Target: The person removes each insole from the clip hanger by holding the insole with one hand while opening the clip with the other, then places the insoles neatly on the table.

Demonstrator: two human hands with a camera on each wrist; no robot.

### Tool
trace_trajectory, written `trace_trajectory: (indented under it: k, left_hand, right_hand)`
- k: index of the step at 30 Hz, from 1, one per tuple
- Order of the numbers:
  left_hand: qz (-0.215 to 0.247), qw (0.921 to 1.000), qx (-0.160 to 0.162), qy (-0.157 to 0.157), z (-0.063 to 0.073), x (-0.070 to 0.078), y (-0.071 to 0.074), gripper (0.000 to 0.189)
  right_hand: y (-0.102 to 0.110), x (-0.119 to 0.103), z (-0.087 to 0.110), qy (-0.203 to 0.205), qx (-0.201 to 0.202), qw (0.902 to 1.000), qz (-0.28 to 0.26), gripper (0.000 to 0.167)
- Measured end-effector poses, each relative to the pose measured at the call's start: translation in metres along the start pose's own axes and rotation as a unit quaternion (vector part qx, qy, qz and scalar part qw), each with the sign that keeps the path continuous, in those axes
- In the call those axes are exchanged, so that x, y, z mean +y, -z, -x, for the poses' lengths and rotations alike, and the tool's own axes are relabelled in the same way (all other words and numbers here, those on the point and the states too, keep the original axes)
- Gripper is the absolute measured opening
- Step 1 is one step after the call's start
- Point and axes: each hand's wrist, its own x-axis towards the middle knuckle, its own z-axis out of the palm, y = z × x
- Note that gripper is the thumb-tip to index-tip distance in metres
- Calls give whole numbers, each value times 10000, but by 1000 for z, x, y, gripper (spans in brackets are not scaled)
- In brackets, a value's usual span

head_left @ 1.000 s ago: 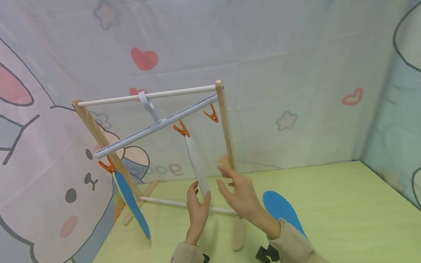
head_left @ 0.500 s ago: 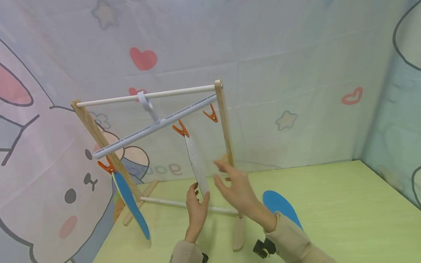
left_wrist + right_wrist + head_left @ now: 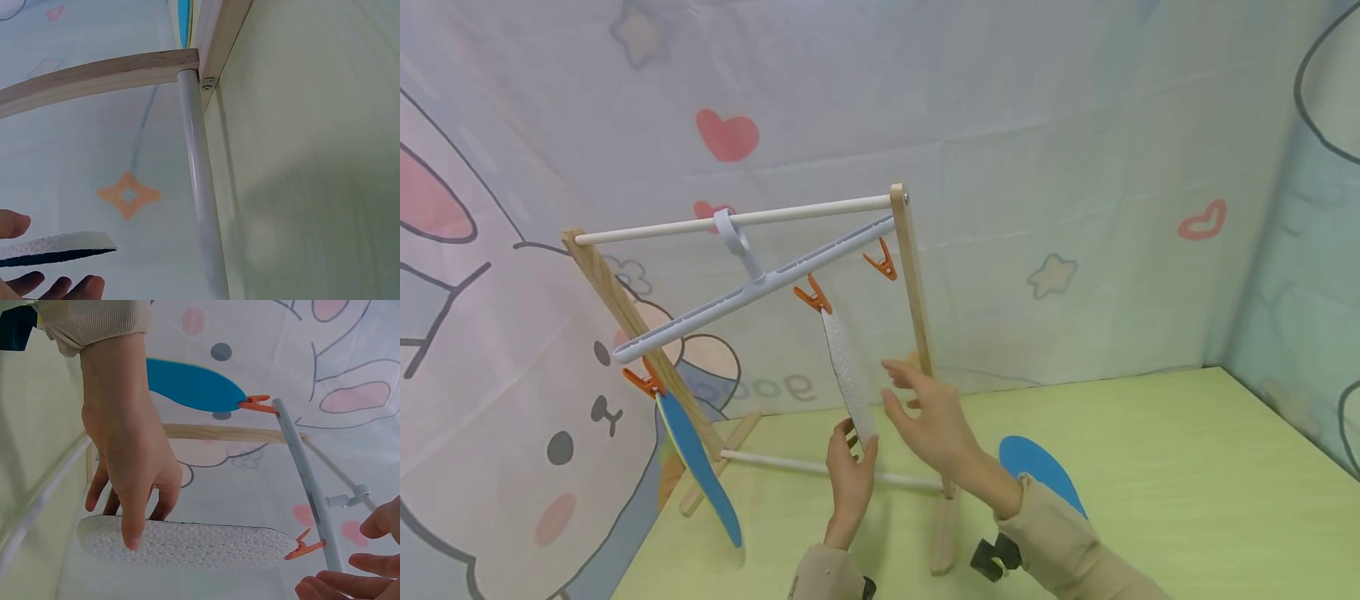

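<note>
Insole (image 3: 848,375), white, hangs frm orange clip (image 3: 816,298) at its 11 o'clock; L hand (image 3: 852,483) pinches btm end, 6 o'clock; R hand (image 3: 934,423) wide, 4 o'clock; blue insole (image 3: 700,467) clipped, 8 o'clock.

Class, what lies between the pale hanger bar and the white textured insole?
An orange clip, gripping the insole at its top, below the hanger bar; head and right wrist views show it.

Left grip (image 3: 850,477) pinches, right grip (image 3: 934,422) hovers alongside.
</note>
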Motion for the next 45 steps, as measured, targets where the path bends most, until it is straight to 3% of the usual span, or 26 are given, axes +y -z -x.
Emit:
trace_trajectory:
  k: [12,32,45]
  left_hand:
    - [-354,9993,-20,156,-1,-1,-3,40]
    - [-546,9983,175,-143,-1,-4,0,31]
    - [-550,9974,224,-397,3,-1,5,30]
  right_hand:
    - [-5,6,-7,130,40,9999,17,30]
    - [-13,10,-15,-242,-73,9995,-205,30]
    - [-16,9,-25,-31,-34,10000,-82,29]
